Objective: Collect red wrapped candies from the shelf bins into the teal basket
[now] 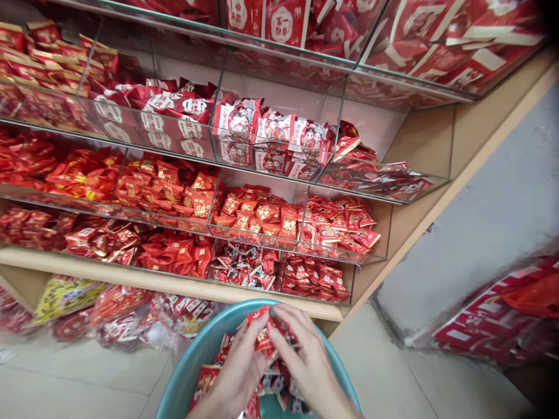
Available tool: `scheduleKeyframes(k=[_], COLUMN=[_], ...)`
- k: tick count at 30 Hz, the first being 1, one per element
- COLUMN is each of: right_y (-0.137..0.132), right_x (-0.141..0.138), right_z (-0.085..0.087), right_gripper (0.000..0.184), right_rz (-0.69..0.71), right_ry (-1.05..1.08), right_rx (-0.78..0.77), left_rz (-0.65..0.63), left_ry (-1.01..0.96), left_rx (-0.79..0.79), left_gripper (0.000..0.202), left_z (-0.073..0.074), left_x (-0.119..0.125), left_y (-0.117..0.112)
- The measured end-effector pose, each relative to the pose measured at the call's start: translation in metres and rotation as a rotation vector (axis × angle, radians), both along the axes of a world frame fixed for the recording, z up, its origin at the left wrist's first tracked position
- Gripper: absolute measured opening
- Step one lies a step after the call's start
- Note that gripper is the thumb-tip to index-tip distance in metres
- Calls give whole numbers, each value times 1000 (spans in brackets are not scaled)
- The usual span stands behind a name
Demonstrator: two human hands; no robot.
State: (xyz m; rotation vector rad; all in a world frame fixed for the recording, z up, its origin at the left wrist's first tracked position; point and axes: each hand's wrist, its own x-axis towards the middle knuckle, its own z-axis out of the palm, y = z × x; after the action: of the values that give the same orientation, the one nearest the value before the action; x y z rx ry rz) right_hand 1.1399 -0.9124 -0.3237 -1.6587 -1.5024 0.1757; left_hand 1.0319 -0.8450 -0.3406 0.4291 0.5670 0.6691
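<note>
Both my hands are together over a teal plastic basin [198,348] on the floor. Between the fingertips of my left hand [239,364] and my right hand [301,349] is a small red wrapped candy [263,338], pinched from both sides. More red wrapped candies [205,381] lie in the basin below, some with black and white prints, partly hidden by my wrists. Directly behind the basin, the lowest shelf row has a bin of red candies [314,279] and a bin of red, black and white ones [247,263].
Tiered wooden shelving [174,283] with clear acrylic dividers holds red candy packets. Filled plastic bags [120,314] and a yellow bag [65,297] sit under it at left. A grey wall [484,233] and a red-and-white bag [480,317] stand at right.
</note>
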Motion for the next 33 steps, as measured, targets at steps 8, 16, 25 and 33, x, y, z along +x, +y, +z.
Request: scheduleKeyframes(k=[8,16,25,33], right_y=[21,35,40,21], right_x=[117,184,196,196], right_z=[63,105,102,104], right_gripper=[39,52,48,48], right_rz=[-418,-644,-607,-584], right_ry=[-345,-688,-607,-657], right_rx=[283,-162,-254,-24], left_rz=[-12,37,28,8], left_ry=[104,118,108,86], left_rx=[-82,-81,-77,-61], left_gripper=[32,26,31,32], left_z=[4,18,15,1], left_x=[4,1,-5,-8], left_y=[-1,-6,-2,3])
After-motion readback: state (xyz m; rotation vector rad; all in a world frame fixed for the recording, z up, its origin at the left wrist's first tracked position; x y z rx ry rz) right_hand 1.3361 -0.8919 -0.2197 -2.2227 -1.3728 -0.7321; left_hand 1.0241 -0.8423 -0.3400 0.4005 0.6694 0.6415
